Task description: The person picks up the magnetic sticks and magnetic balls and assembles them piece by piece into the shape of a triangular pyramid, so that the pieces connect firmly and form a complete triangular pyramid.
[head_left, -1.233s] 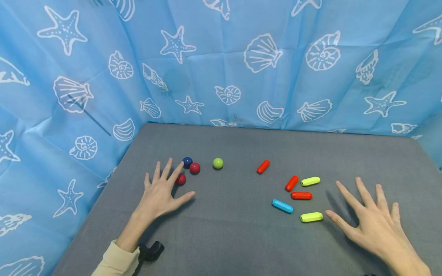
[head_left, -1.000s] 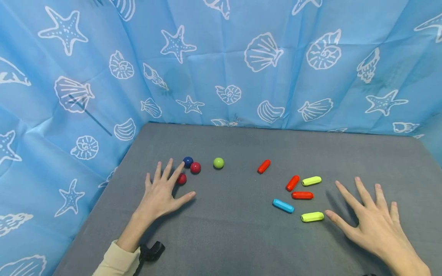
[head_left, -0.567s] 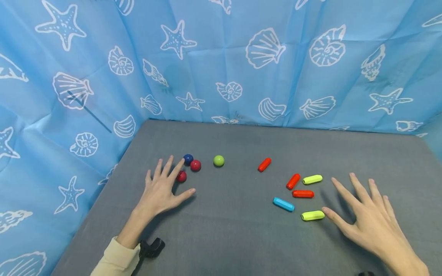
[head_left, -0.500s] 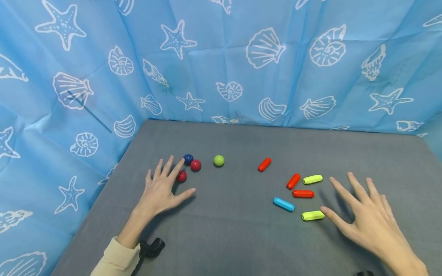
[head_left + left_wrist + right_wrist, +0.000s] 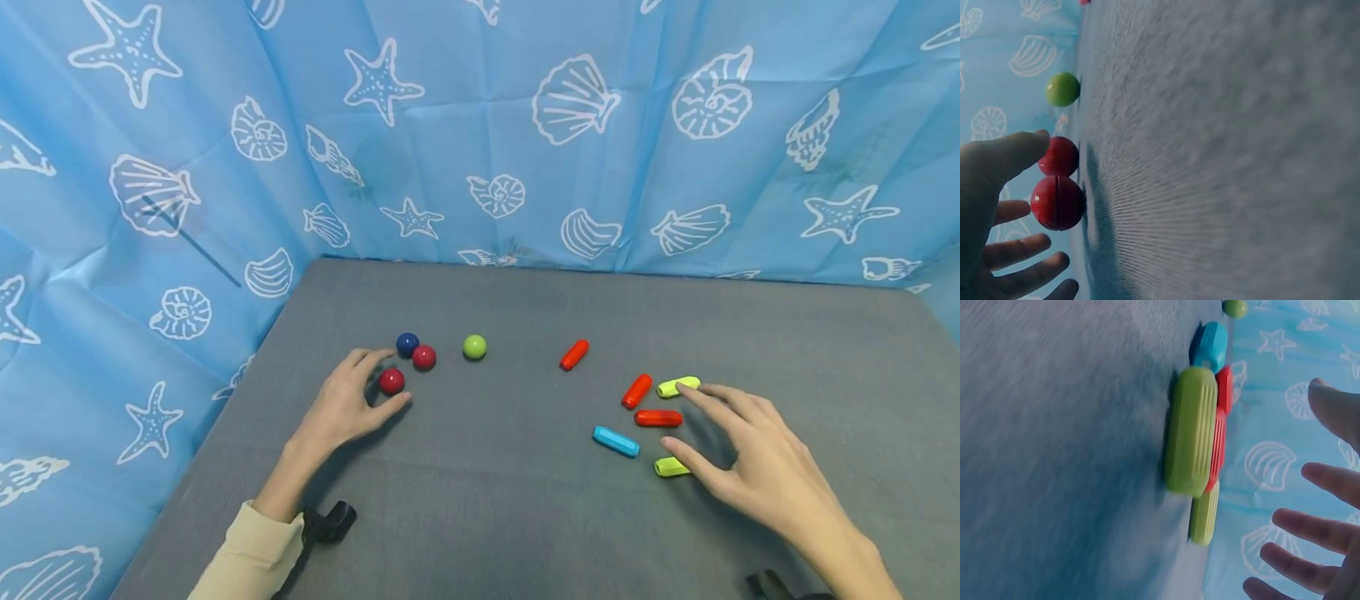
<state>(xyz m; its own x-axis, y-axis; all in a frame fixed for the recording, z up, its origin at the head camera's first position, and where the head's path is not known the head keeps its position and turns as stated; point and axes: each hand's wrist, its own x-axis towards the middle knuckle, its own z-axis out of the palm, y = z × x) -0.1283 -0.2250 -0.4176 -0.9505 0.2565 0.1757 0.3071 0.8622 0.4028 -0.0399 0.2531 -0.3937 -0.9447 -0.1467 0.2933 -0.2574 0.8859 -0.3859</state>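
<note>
My left hand (image 5: 341, 408) is low over the table with thumb and fingers spread to either side of the near red ball (image 5: 392, 382). In the left wrist view this red ball (image 5: 1058, 203) shows a seam, and the hand's fingertips are right beside it. A second red ball (image 5: 424, 357) and a dark blue ball (image 5: 407, 344) sit just beyond. My right hand (image 5: 765, 467) hovers with parted, slightly bent fingers, partly covering the near yellow-green ribbed rod (image 5: 670, 467). Its index fingertip overlaps the far yellow-green rod (image 5: 677, 387). Neither hand holds anything.
A green ball (image 5: 474, 347) lies right of the other balls. Three red rods, one (image 5: 574, 355) farther back and one (image 5: 658, 418) close to the right thumb, lie near a blue rod (image 5: 616, 442). A blue shell-print curtain (image 5: 480, 125) borders the grey table (image 5: 487, 517).
My right hand has moved left and its fingers have bent, coming over the yellow-green rods. The left hand's fingers have curled in around the near red ball. The balls and rods stay put.
</note>
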